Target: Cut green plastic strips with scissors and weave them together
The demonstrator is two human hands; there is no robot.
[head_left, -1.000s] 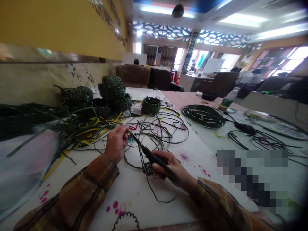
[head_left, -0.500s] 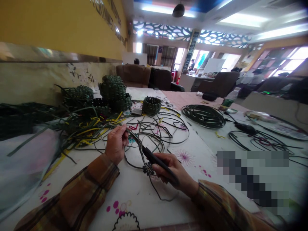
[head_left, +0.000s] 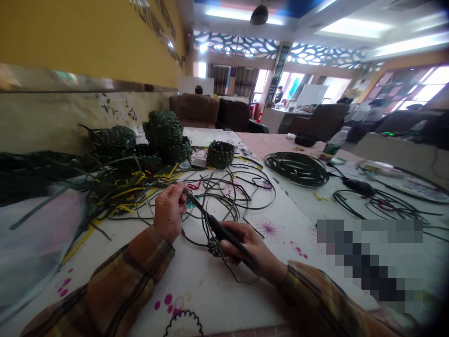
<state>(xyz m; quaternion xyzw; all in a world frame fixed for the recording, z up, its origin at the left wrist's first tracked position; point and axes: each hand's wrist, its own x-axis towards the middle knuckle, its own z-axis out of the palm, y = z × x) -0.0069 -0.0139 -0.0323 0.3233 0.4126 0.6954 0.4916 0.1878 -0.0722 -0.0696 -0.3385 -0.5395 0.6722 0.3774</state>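
Observation:
My left hand (head_left: 169,210) is closed in a pinch on a dark green flat strip (head_left: 195,200), which slants down to the right. My right hand (head_left: 247,248) is wrapped round a long black-handled tool (head_left: 233,239). The tool's far end meets the strip between my hands; its tip is too dark and blurred to name its kind. A loose length of strip hangs below the tool and curls on the white flowered tablecloth (head_left: 217,304). Many loose green strips (head_left: 224,192) lie tangled beyond my hands.
Behind the tangle stand a small woven basket (head_left: 220,154) and stacked woven baskets (head_left: 164,133). A coil of green strip (head_left: 296,168), a bottle (head_left: 335,144) and dark cables (head_left: 377,203) lie to the right. Clear plastic (head_left: 38,243) is at the left. Chairs (head_left: 192,111) stand farther back.
My right hand and the tool have shifted slightly left, and the tool now lies more in line with the strip. The loose length below has moved up a little. My left hand stays put.

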